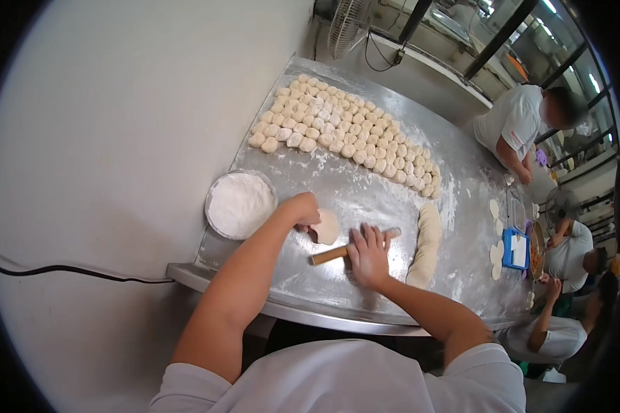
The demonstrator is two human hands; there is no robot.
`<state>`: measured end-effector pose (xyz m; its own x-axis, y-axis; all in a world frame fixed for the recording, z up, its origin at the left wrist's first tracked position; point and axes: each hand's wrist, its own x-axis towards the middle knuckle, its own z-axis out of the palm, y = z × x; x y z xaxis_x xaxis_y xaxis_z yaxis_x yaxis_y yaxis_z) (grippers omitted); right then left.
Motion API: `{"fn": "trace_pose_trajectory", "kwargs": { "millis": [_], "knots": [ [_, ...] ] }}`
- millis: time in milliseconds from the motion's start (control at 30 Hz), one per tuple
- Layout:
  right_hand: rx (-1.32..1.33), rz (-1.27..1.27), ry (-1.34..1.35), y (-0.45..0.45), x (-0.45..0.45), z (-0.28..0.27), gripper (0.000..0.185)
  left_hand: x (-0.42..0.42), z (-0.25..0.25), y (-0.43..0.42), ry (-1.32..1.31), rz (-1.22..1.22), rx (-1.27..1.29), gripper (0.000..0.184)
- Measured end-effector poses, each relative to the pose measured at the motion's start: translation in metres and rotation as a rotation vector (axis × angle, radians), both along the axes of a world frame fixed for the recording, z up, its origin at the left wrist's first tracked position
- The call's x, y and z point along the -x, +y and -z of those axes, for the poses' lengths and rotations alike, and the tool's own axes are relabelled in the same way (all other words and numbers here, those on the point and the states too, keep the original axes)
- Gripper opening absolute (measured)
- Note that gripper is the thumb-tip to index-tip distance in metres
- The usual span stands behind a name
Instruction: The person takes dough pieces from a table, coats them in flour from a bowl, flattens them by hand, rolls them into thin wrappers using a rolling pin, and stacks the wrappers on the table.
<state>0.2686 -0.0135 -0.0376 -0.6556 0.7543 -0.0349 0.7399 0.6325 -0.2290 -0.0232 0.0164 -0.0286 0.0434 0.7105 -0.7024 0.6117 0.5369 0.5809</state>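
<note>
With its fingers closed, my left hand [303, 210] grips the edge of a flat dough wrapper [326, 227] on the steel table. My right hand [370, 257] lies palm down across a wooden rolling pin [329, 256], fingers stretched out and spread over it. The pin's two ends show on either side of that hand, just to the right of and below the wrapper. Left of my left hand stands a round metal bowl [208, 212] of white flour. A thick dough log [428, 242] lies to the right of my right hand.
Many round dough pieces [351, 131] cover the table's [393, 303] far side. Several flat wrappers [496, 255] lie at the right, near a blue tray [507, 249] and a pan of filling [535, 255]. Co-workers [510, 124] are around the right end. A wall [117, 138] borders the left.
</note>
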Motion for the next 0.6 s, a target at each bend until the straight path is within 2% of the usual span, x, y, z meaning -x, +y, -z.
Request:
{"fn": "trace_pose_trajectory", "kwargs": {
  "millis": [133,200,300,333,400,500,600],
  "knots": [
    [0.036,-0.111,-0.069,0.006,0.002,-0.013,0.064,0.003,-0.016,-0.003,0.115,0.119,0.041,0.025],
    [0.049,-0.018,-0.092,0.033,0.055,-0.018,0.071,0.0,-0.037,-0.003,0.226,0.211,-0.024,0.025],
    [0.006,0.145,0.019,0.082,0.126,0.002,0.077,0.003,-0.005,-0.002,0.406,0.133,-0.331,0.029],
    [0.022,0.157,0.033,0.081,0.127,0.001,0.078,0.003,-0.01,-0.001,0.373,0.146,-0.327,0.033],
    [0.057,0.18,0.052,0.07,0.121,0.0,0.078,0.003,-0.017,-0.001,0.299,0.17,-0.315,0.04],
    [0.107,0.037,-0.085,0.018,0.047,-0.014,0.071,-0.008,-0.011,0.0,0.308,0.273,-0.303,0.044],
    [0.084,-0.103,-0.116,-0.017,-0.018,-0.021,0.067,-0.017,-0.028,0.0,0.159,0.268,-0.313,0.042]
  ]
}}
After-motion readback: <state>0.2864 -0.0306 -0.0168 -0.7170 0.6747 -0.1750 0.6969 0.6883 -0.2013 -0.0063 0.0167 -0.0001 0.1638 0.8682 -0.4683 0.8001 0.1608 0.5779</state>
